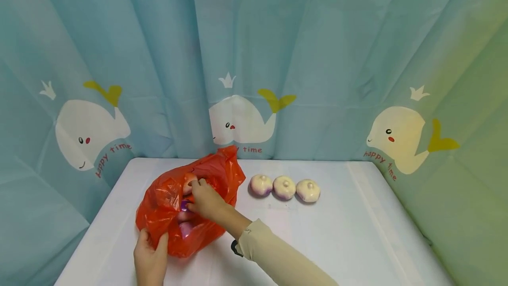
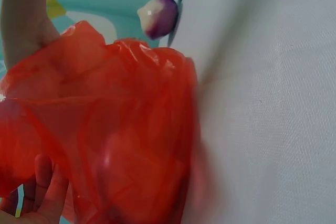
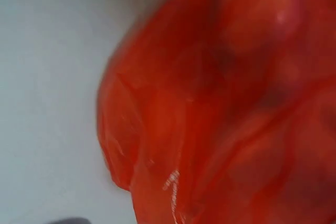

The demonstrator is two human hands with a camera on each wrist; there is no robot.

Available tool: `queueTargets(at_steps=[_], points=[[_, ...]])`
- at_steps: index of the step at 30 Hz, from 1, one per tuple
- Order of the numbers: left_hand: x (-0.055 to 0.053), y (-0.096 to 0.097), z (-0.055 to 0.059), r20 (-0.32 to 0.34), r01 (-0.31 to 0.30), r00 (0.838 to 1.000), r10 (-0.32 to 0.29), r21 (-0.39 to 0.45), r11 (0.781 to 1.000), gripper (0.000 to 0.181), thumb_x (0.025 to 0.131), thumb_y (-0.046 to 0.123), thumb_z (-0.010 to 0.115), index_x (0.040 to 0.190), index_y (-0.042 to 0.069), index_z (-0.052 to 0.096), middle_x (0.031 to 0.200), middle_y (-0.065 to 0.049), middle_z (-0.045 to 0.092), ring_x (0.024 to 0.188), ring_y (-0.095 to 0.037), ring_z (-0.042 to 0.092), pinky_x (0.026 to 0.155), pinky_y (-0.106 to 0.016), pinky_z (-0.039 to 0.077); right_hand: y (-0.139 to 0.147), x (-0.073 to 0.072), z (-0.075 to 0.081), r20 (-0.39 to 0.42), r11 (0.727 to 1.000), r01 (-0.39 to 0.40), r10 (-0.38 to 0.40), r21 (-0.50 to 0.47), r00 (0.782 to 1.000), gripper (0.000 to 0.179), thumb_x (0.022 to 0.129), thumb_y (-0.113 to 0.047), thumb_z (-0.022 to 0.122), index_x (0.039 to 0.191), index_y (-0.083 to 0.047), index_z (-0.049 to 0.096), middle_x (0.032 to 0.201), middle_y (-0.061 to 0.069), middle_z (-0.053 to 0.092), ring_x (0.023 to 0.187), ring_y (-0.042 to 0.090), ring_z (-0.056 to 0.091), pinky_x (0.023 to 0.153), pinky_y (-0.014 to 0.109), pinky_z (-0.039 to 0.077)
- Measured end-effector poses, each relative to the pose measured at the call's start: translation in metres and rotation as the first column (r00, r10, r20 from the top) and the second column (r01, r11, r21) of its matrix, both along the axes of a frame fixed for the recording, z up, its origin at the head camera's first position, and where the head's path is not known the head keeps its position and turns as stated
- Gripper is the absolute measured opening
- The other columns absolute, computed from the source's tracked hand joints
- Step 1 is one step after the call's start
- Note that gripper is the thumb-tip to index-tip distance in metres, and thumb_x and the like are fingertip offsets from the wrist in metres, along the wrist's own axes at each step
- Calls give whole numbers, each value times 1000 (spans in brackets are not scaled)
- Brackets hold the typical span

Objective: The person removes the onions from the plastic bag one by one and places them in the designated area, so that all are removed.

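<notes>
Red plastic bag (image 1: 158, 197): on white table (image 1: 357, 233), left of centre, mouth open, purplish bulbs (image 1: 185, 229) inside. Left hand (image 1: 151, 257) pinches its near-left edge. Right hand (image 1: 209, 201) inside mouth, fingers bent; grip cannot be told. Three purple-and-white turnips (image 1: 284, 188) in a row, right of bag, far side.

A blue curtain (image 1: 337, 47) printed with 3 whales (image 1: 248, 120) hangs behind a white table (image 1: 349, 237).

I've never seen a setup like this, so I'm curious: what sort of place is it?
Probably a staged, curtained-off tabletop area, though what lies beyond is hidden. A whale-print curtain hangs behind and beside a white table, where three turnip-like objects sit in a row near a red plastic bag.
</notes>
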State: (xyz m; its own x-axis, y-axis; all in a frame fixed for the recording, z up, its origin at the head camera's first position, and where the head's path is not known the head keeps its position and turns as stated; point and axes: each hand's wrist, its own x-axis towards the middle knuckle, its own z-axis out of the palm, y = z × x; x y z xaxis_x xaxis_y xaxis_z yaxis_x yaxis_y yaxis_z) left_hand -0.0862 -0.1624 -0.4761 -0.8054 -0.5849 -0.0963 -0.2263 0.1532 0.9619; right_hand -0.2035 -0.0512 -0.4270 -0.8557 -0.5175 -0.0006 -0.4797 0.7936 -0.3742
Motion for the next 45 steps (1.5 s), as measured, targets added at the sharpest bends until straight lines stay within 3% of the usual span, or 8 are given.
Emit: queueTargets(at_steps=[4,11,20,24,27,35,41,45], points=[[1,-1,1,-6,0,1000,0,-1,1000,39,95,8,49,130,-5,40,130,-26,47,115,-37,46,95,-51,37,-5,2,-10,-15,993,-90,91,75,996,56,81,-41,70,125,-13,49,112,2,50,97,14,53,80,24,51],[3,1,1,-115,-30,993,30,2,1000,34,92,4,53,124,-6,48,122,-24,55,90,7,50,75,-1,38,-5,4,-25,-28,977,-171,176,128,984,50,87,-40,65,130,-19,49,125,5,48,112,20,48,90,29,47],[4,5,0,-125,-19,992,18,-10,1000,29,91,3,54,119,-5,51,119,-24,57,82,15,46,73,0,36,0,-1,-41,-19,964,-222,227,145,974,57,86,-37,67,137,-27,44,139,-1,42,119,19,43,92,31,46],[3,4,0,-103,-7,995,7,2,1000,30,91,3,53,120,-4,50,119,-23,56,86,8,50,75,-5,42,-3,-1,-47,-165,908,-308,363,284,917,43,92,-40,57,134,-32,50,140,-5,41,119,18,43,92,27,45],[3,3,1,-66,7,998,-8,-11,1000,30,92,5,53,121,-3,49,120,-22,56,88,2,52,77,-8,44,-4,0,-50,-186,871,-362,437,332,880,39,94,-39,54,133,-37,53,140,-7,40,121,17,39,94,28,43],[2,4,1,-78,3,997,-3,2,1000,30,92,5,53,121,-4,49,119,-23,56,88,2,52,73,-2,39,0,-1,-51,-120,925,-308,340,220,933,49,94,-34,55,140,-28,40,138,0,39,120,24,43,90,31,47],[2,3,-1,-29,22,999,-22,2,1000,35,94,8,52,126,-4,46,124,-25,52,106,-28,52,88,-31,44,5,-2,-54,-118,945,-271,295,184,948,44,92,-33,59,133,-29,43,130,3,38,114,25,46,76,25,53],[0,3,-3,-72,14,997,-15,-18,1000,31,92,5,54,121,-4,49,119,-23,56,93,-5,54,78,-10,45,8,-4,-58,-112,951,-231,257,207,960,56,88,-30,66,135,-25,38,129,4,41,108,23,51,75,25,53]])
